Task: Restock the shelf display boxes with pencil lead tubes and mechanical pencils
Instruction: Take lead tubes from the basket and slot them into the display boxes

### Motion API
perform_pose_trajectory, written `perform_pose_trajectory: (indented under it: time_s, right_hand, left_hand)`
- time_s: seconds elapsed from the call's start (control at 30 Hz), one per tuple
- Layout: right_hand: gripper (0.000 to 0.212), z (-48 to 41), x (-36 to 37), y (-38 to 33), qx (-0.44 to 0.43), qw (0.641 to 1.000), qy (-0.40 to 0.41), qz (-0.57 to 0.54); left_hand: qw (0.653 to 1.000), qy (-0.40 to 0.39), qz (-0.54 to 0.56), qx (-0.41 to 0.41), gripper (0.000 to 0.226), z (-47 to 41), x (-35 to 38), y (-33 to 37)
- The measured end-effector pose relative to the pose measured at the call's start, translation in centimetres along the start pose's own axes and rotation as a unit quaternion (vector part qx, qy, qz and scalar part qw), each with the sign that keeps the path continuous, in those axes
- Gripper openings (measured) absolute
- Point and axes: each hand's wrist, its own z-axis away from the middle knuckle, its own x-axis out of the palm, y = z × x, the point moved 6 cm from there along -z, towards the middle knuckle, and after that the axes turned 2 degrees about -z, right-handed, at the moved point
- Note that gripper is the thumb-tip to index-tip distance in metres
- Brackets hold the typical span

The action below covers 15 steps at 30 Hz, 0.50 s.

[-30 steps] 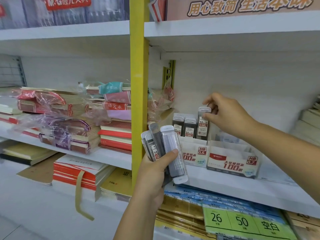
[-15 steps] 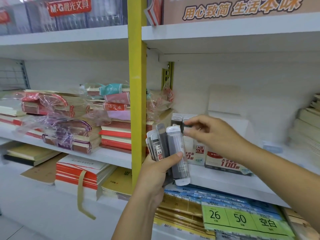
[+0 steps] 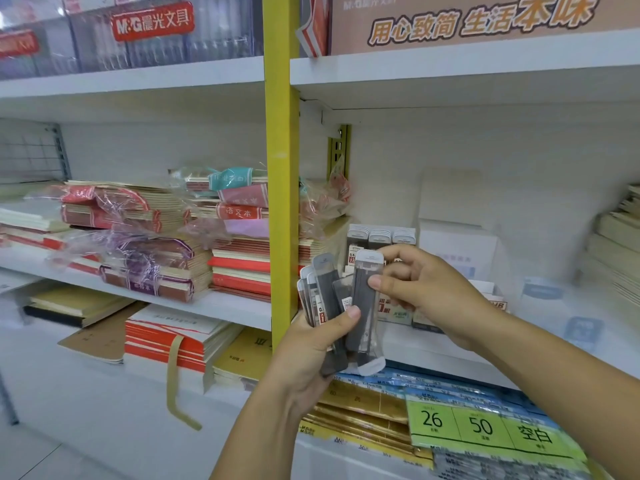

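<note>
Fan of lead tubes point(image 3: 323, 296) sits gripped in left hand point(image 3: 308, 351); right hand point(image 3: 429, 289) pinches the front tube point(image 3: 362, 323).

Three shelved tubes point(image 3: 380, 238), about five handheld tubes point(image 3: 325, 289), one left hand point(image 3: 308, 355), one right hand point(image 3: 426, 292)

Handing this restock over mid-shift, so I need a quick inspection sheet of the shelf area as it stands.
Surface: white shelf carries the display box, with a white carton behind it.
Job's things: three standing tubes upright in the display box; fanned tubes and a front tube in hand.
Clutter: plastic-wrapped notebook stacks left of the yellow post; green label sheets below.
Grippers: left hand grips the fanned tubes; right hand pinches the front tube.
Cables: nothing seen.
Surroundings: store shelving, red brand sign above.
</note>
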Motion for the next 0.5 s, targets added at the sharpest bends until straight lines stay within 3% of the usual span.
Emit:
perform_pose_trajectory:
  time_s: [0.1, 0.2, 0.3, 0.37, 0.5]
  right_hand:
    - [0.033, 0.1, 0.0, -0.4, -0.009, 1.000, 0.002, -0.003]
    - [0.027, 0.1, 0.5, -0.9, -0.007, 1.000, -0.007, 0.007]
    - [0.029, -0.2, 0.0, -1.4, -0.010, 0.996, 0.038, 0.079]
    - [0.017, -0.5, -1.0, -1.4, -0.004, 0.993, 0.064, 0.100]
    - [0.018, -0.8, -2.3, -1.1, 0.016, 0.990, 0.046, 0.131]
  left_hand:
    - [1.000, 0.012, -0.019, 0.004, 0.056, 0.3, -0.1, -0.1]
    - [0.999, 0.028, -0.035, 0.005, 0.061, 0.6, -0.3, 0.1]
    - [0.998, 0.042, -0.043, 0.008, 0.053, 0.8, -0.7, 0.4]
    - [0.997, 0.059, -0.047, 0.009, 0.046, 0.8, -1.0, 0.4]
    - [0.995, 0.090, -0.046, 0.016, 0.034, 0.6, -1.7, 0.4]
